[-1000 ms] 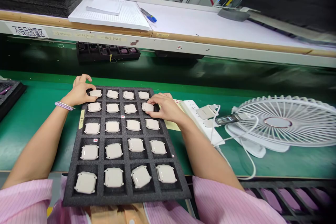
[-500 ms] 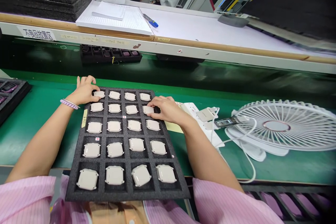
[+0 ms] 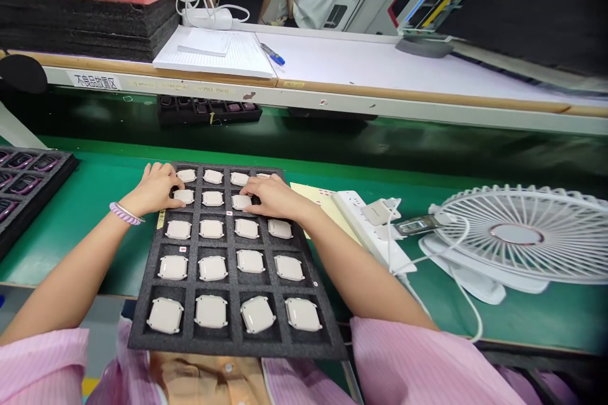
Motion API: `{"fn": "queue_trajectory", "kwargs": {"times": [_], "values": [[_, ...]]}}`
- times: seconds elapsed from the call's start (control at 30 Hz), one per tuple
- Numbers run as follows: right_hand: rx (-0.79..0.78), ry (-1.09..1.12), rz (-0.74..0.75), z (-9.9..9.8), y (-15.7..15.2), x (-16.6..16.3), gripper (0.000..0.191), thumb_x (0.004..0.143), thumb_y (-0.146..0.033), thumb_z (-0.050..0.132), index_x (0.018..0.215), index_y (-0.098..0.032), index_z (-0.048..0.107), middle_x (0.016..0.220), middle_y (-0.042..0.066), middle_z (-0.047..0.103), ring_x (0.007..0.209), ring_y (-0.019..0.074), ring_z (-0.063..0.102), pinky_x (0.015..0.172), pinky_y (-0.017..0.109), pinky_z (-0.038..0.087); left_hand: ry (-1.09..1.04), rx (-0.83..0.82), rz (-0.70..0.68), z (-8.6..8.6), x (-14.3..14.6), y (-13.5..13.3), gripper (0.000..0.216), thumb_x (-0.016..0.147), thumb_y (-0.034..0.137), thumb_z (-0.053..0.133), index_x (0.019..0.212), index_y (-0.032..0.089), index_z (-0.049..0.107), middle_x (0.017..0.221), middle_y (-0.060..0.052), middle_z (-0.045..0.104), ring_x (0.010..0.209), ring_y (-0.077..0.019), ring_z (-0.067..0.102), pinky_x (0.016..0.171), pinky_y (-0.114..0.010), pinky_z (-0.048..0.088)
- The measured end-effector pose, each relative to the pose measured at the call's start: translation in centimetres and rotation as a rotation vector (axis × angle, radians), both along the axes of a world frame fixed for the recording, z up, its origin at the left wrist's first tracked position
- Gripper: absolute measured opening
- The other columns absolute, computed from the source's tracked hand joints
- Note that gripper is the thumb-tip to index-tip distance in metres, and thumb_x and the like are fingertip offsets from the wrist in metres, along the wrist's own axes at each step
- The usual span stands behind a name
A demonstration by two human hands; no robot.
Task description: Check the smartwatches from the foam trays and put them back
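A black foam tray point(image 3: 190, 288) with square pockets lies in front of me, its near end sticking out past the table edge. Pale beige watch cases point(image 3: 211, 311) without straps sit in its pockets, some turned askew. My left hand point(image 3: 159, 190) grips the leftmost watch case point(image 3: 184, 197) of the second row from the far end, thumb and fingers on either side. In that same row, third from the left, another watch case point(image 3: 241, 202) is between the thumb and fingers of my right hand point(image 3: 273, 197). The right hand partly covers the far-right pockets.
To the right are a white power strip point(image 3: 354, 202) with a charger, cables, and a white fan point(image 3: 517, 234). Yellow paper point(image 3: 327, 205) lies beside the tray. A tray of purple-rimmed watches point(image 3: 33, 171) is at left. A shelf point(image 3: 332, 98) crosses behind; people stand beyond.
My left hand has gone from the far-left corner watch case to the one nearer me. My right hand has shifted one column left along the second row.
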State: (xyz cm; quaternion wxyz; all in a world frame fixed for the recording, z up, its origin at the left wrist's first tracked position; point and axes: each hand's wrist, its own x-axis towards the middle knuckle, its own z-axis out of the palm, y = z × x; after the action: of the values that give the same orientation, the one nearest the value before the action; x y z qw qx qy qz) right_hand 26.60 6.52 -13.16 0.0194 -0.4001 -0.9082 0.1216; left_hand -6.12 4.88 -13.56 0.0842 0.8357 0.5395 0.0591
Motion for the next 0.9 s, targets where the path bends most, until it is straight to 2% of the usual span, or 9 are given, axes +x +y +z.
{"fn": "queue_trajectory", "kwargs": {"times": [0.1,0.17,0.23,0.3,0.4,0.5,0.6,0.73,0.9], "values": [[-0.155,0.364,-0.032,-0.4,0.4,0.4,0.019,0.072,-0.028,0.085,0.085,-0.021,0.072,0.09,0.008,0.068,0.098,0.0312,0.06,0.088,0.041,0.035,-0.059,0.026,-0.028,0.3,0.0,0.3,0.028,0.071,0.046,0.081,0.092,0.027,0.08,0.103,-0.008,0.055,0.111,-0.034,0.047,0.116,-0.065,0.031],[-0.296,0.628,-0.059,-0.9,0.6,0.8,0.029,0.064,-0.039,0.088,0.078,-0.022,0.07,0.081,0.005,0.064,0.087,0.0272,0.057,0.084,0.039,0.037,-0.186,0.005,-0.022,0.6,-0.2,0.4,0.03,0.067,0.048,0.082,0.087,0.026,0.08,0.104,-0.007,0.055,0.111,-0.033,0.048,0.116,-0.062,0.032],[-0.383,0.81,-0.094,-1.4,0.9,1.1,0.041,0.065,-0.058,0.082,0.078,-0.023,0.067,0.079,0.003,0.06,0.077,0.0235,0.053,0.077,0.037,0.04,-0.47,-0.07,0.02,1.0,-0.4,0.3,0.038,0.063,0.053,0.082,0.087,0.025,0.079,0.105,-0.006,0.056,0.109,-0.031,0.05,0.113,-0.056,0.037],[-0.423,0.974,-0.135,-1.8,1.1,1.3,0.051,0.072,-0.074,0.067,0.078,-0.023,0.062,0.078,0.003,0.057,0.071,0.0219,0.05,0.071,0.037,0.041,-0.887,-0.191,0.064,1.4,-0.5,0.2,0.045,0.06,0.058,0.085,0.087,0.022,0.078,0.106,-0.006,0.057,0.106,-0.0281,0.053,0.106,-0.046,0.044],[-0.477,1.2,-0.179,-2.2,1.3,1.5,0.055,0.075,-0.079,0.059,0.074,-0.024,0.055,0.074,0.003,0.05,0.068,0.0213,0.046,0.067,0.037,0.042,-1.305,-0.334,0.07,1.9,-0.2,-0.3,0.056,0.052,0.067,0.089,0.079,0.019,0.075,0.104,-0.006,0.059,0.099,-0.0259,0.055,0.092,-0.038,0.046],[-0.533,1.309,-0.2,-2.3,1.3,1.5,0.053,0.07,-0.075,0.069,0.071,-0.024,0.055,0.072,0.003,0.046,0.066,0.0201,0.042,0.065,0.037,0.04,-1.368,-0.365,0.055,2.0,0.3,-0.5,0.062,0.048,0.071,0.091,0.075,0.018,0.073,0.096,-0.006,0.061,0.094,-0.0253,0.055,0.087,-0.037,0.046],[-0.572,1.348,-0.214,-2.3,1.3,1.4,0.05,0.067,-0.071,0.074,0.073,-0.024,0.058,0.072,0.003,0.046,0.066,0.0196,0.04,0.065,0.036,0.039,-1.431,-0.366,0.061,1.7,0.5,-0.5,0.06,0.049,0.066,0.094,0.08,0.018,0.076,0.09,-0.006,0.062,0.088,-0.0233,0.055,0.085,-0.035,0.045],[-0.578,1.345,-0.229,-2.5,1.3,1.4,0.049,0.068,-0.069,0.072,0.075,-0.023,0.059,0.073,0.003,0.047,0.067,0.0196,0.04,0.067,0.036,0.04,-1.483,-0.358,0.058,1.2,0.4,-0.3,0.059,0.048,0.063,0.096,0.08,0.017,0.077,0.085,-0.006,0.064,0.082,-0.021,0.055,0.081,-0.033,0.044],[-0.528,1.238,-0.233,-2.6,1.3,1.5,0.053,0.072,-0.076,0.063,0.077,-0.024,0.058,0.074,0.003,0.05,0.07,0.0209,0.044,0.071,0.037,0.041,-1.466,-0.362,0.063,1.1,0.2,-0.2,0.058,0.049,0.064,0.094,0.08,0.018,0.077,0.082,-0.005,0.063,0.084,-0.0225,0.057,0.084,-0.034,0.046]]}}
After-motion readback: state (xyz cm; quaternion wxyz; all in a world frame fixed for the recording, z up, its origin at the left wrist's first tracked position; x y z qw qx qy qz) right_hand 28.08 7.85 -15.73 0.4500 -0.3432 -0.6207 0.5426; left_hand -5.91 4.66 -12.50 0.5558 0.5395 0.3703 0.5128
